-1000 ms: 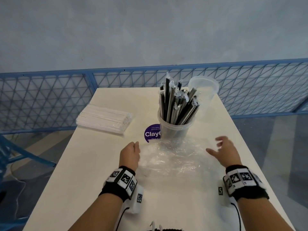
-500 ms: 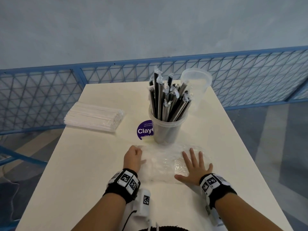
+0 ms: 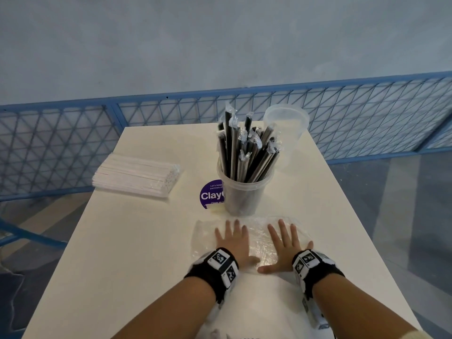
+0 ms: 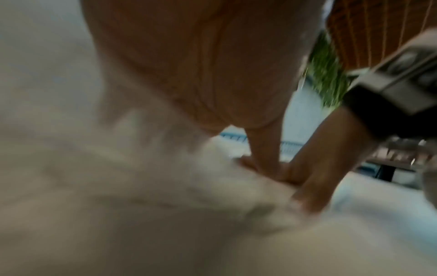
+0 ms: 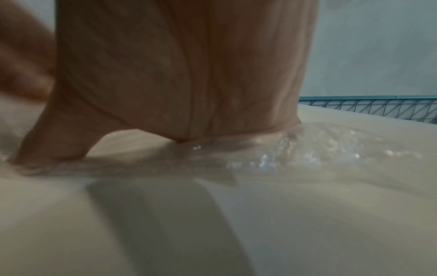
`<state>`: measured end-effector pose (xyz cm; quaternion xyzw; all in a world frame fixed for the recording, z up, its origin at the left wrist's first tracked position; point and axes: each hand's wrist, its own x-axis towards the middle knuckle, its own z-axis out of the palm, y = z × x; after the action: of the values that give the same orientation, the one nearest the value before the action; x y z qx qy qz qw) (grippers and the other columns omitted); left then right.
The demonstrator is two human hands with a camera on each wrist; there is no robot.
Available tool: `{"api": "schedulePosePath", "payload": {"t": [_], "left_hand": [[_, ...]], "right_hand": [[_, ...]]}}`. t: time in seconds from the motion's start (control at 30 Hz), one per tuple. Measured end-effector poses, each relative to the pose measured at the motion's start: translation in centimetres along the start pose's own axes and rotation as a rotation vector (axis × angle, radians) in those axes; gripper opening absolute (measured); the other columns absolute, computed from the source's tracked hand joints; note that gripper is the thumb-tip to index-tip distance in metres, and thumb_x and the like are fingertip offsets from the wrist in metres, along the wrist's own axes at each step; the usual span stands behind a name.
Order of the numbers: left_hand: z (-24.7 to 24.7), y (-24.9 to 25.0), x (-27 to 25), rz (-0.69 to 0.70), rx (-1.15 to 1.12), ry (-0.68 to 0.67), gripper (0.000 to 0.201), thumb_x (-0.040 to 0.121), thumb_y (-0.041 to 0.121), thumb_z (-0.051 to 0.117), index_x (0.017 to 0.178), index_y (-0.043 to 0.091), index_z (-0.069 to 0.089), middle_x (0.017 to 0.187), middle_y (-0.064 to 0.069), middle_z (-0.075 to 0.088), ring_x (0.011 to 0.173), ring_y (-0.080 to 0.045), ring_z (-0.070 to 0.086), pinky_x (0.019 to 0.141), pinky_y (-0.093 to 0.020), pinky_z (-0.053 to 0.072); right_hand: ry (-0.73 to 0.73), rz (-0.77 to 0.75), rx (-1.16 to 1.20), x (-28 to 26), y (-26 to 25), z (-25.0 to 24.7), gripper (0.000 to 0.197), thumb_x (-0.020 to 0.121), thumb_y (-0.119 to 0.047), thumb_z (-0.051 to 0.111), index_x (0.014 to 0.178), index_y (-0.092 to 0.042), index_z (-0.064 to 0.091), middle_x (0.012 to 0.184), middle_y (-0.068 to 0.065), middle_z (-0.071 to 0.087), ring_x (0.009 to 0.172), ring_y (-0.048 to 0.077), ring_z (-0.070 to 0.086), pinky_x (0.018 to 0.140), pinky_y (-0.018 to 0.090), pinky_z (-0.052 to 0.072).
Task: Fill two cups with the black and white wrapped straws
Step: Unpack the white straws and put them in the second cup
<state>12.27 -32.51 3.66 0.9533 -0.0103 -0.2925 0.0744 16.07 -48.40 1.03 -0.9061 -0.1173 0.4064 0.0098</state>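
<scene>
At the table's near edge: left hand (image 3: 233,243) and right hand (image 3: 285,245), fingers straight and spread, flat on a clear plastic bag (image 3: 259,237). Beyond: cup (image 3: 243,195) of black straws (image 3: 244,152), upright, fanning rightward. Far-left: white straws (image 3: 138,176), lying crosswise. Empty cup (image 3: 287,129) behind.

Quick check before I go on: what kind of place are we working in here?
Probably a staged work table in a plain indoor space, not a café: a bare white table, a blue mesh railing behind it, a blank grey wall, and a cup of black straws.
</scene>
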Motion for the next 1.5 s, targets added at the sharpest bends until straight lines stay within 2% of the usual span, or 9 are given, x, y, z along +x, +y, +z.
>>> {"api": "schedulePosePath", "payload": {"t": [0.33, 0.47, 0.6, 0.87, 1.07, 1.2, 1.27, 1.33, 1.5], "left_hand": [[3.2, -7.4, 0.8, 0.033, 0.121, 0.000, 0.120, 0.062, 0.086, 0.041, 0.140, 0.025, -0.027, 0.136, -0.002, -0.046, 0.136, -0.025, -0.034, 0.111, -0.049, -0.016], [3.1, -8.4, 0.3, 0.057, 0.085, -0.022, 0.140, 0.031, 0.100, 0.014, 0.141, 0.024, -0.027, 0.133, -0.003, -0.047, 0.134, -0.023, -0.035, 0.110, -0.042, -0.017], [2.1, -8.3, -0.7, 0.059, 0.069, -0.038, 0.121, 0.067, 0.077, 0.050, 0.141, 0.018, -0.025, 0.145, -0.009, -0.038, 0.139, -0.026, -0.028, 0.113, -0.042, -0.014], [-10.1, -8.8, -2.9, 0.132, -0.442, 0.387, 0.136, 0.059, 0.065, 0.066, 0.139, 0.012, -0.030, 0.149, -0.006, -0.035, 0.140, -0.017, -0.025, 0.117, -0.034, -0.005], [-16.7, -9.2, 1.4, 0.244, -0.585, 0.348, 0.132, 0.052, 0.050, 0.083, 0.145, 0.027, -0.008, 0.157, -0.006, -0.006, 0.144, -0.016, 0.007, 0.118, -0.033, 0.015], [-17.2, -8.9, 3.5, 0.306, -0.726, 0.219, 0.110, 0.058, 0.027, 0.086, 0.144, 0.013, 0.018, 0.134, 0.005, 0.043, 0.129, -0.014, 0.040, 0.088, -0.001, 0.037], [-17.3, -8.8, 4.1, 0.322, -0.738, 0.212, 0.108, 0.049, 0.038, 0.086, 0.139, 0.014, 0.032, 0.125, 0.005, 0.054, 0.123, -0.016, 0.049, 0.093, -0.010, 0.041], [-17.1, -8.5, 4.4, 0.372, -0.740, 0.238, 0.107, 0.039, 0.048, 0.081, 0.132, 0.013, 0.043, 0.124, 0.001, 0.058, 0.118, -0.014, 0.052, 0.102, -0.026, 0.041], [-17.2, -7.3, 3.9, 0.459, -0.993, 0.401, 0.087, 0.041, 0.036, 0.079, 0.120, 0.015, 0.051, 0.115, 0.003, 0.062, 0.110, -0.008, 0.058, 0.097, -0.025, 0.047]], "right_hand": [[0.067, -0.052, 0.015, 0.1, 1.8, 0.2, 0.123, 0.061, -0.080, 0.055, 0.138, -0.036, -0.030, 0.144, -0.007, -0.044, 0.137, 0.021, -0.035, 0.109, 0.065, -0.006], [0.156, -0.023, 0.068, 0.0, 3.3, 0.7, 0.128, 0.058, -0.083, 0.054, 0.140, -0.031, -0.030, 0.141, -0.011, -0.045, 0.138, 0.016, -0.031, 0.111, 0.062, -0.006], [0.157, -0.006, 0.058, -0.3, 3.4, 0.1, 0.127, 0.060, -0.081, 0.054, 0.142, -0.027, -0.026, 0.148, -0.009, -0.037, 0.142, 0.015, -0.024, 0.111, 0.063, -0.001], [0.599, -0.164, 0.492, -5.2, -1.4, -9.1, 0.101, 0.068, -0.060, 0.068, 0.147, -0.029, 0.013, 0.155, -0.005, 0.023, 0.140, 0.016, 0.028, 0.114, 0.058, 0.008], [0.743, -0.455, 0.798, -4.3, -4.6, -15.0, 0.125, 0.051, -0.061, 0.079, 0.147, -0.028, 0.007, 0.154, -0.007, 0.025, 0.140, 0.015, 0.026, 0.114, 0.053, 0.020], [0.730, -0.625, 0.917, -3.0, -5.4, -16.0, 0.129, 0.052, -0.036, 0.088, 0.147, -0.029, 0.002, 0.143, -0.004, 0.044, 0.126, 0.004, 0.045, 0.110, 0.029, 0.036], [0.729, -0.719, 0.933, -2.7, -6.1, -15.8, 0.126, 0.056, -0.018, 0.088, 0.143, -0.036, -0.002, 0.146, -0.002, 0.040, 0.128, 0.002, 0.042, 0.104, 0.012, 0.035], [0.742, -0.782, 0.920, -2.3, -6.9, -15.5, 0.128, 0.057, -0.019, 0.088, 0.140, -0.040, -0.008, 0.151, -0.002, 0.030, 0.137, 0.006, 0.033, 0.111, 0.019, 0.030], [0.841, -0.845, 0.972, -1.8, -7.6, -16.1, 0.094, 0.073, -0.018, 0.075, 0.147, -0.016, 0.016, 0.143, -0.013, 0.034, 0.135, 0.006, 0.035, 0.114, 0.024, 0.028]]}}
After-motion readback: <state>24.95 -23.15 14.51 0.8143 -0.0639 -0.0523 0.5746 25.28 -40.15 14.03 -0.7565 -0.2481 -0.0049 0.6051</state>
